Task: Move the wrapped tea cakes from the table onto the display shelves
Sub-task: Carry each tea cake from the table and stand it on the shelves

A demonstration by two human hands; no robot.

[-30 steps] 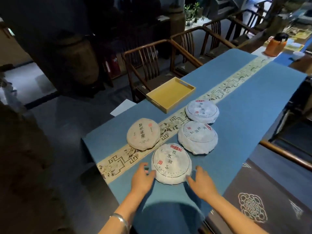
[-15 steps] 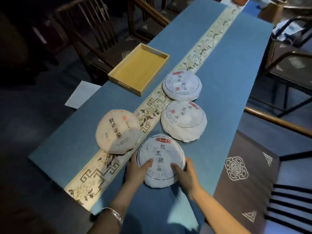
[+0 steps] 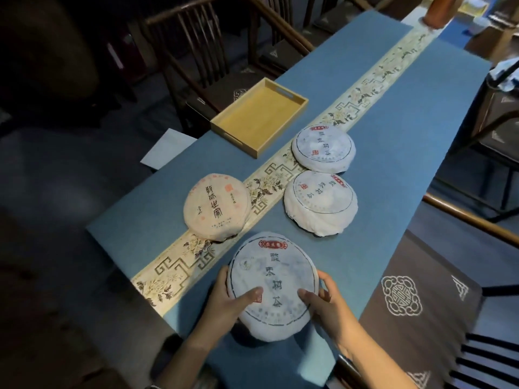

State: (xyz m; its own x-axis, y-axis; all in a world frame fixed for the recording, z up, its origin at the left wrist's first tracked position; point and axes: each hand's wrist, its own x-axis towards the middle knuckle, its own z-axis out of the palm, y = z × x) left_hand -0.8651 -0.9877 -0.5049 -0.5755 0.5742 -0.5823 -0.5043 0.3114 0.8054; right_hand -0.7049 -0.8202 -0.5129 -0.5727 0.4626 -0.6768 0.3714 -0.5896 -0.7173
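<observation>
Left hand (image 3: 224, 303) and right hand (image 3: 325, 300) gripping a round white paper-wrapped tea cake (image 3: 273, 284) by its sides, over the blue table (image 3: 393, 130), three more wrapped tea cakes (image 3: 320, 202) just beyond the hands

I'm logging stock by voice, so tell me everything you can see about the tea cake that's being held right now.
The held tea cake is a round, flat disc wrapped in thin, crinkled white paper, printed with a red label at its top, dark characters down the middle and a dark ring near the rim. It is face up over the blue table's near end. The left hand and right hand grip its opposite edges, thumbs on top.
</observation>
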